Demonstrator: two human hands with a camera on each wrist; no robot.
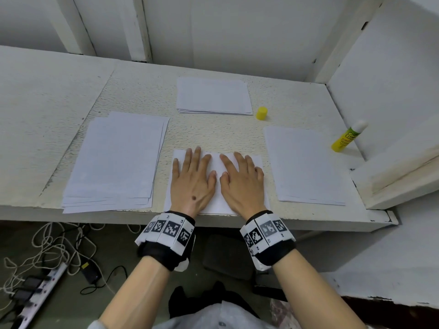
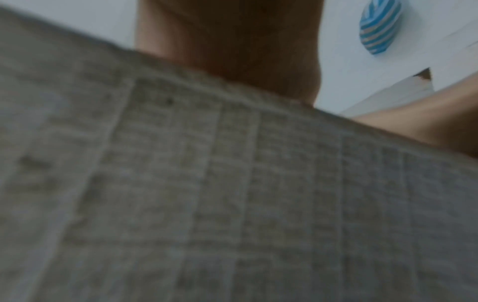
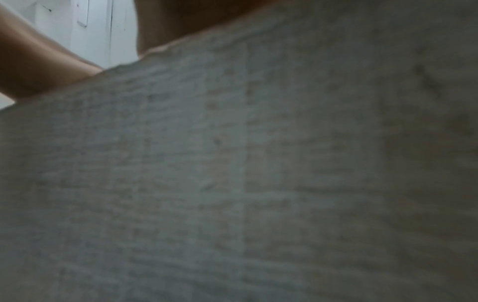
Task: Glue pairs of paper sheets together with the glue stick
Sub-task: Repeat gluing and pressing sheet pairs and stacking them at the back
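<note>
Both hands lie flat, palms down, on a white rectangular paper sheet (image 1: pixel 217 184) at the near edge of the rough white painted table (image 1: pixel 133 91). The left hand (image 1: pixel 192 184) covers the sheet's left half and the right hand (image 1: pixel 242 184) its right half; the fingers of each are straight and slightly spread, pressing the paper and clasping nothing, and the two thumbs nearly meet in the middle. To the left of this sheet sits a loosely fanned stack of white paper sheets (image 1: pixel 116 162); to the right lies another, thinner stack of white paper (image 1: pixel 306 165), and a third pile of white paper (image 1: pixel 213 96) lies farther back, beyond the hands. A small yellow cylindrical cap (image 1: pixel 262 113) stands just beside that far pile's right corner. The yellow glue stick with green lettering (image 1: pixel 348 137), its white tip uncapped, stands at the table's right edge against the white wall panel (image 1: pixel 392 91), well apart from both hands. Each wrist wears a black band with black-and-white coded squares. Both wrist views are blurred, filled with grey-white fabric weave and a strip of skin.
</note>
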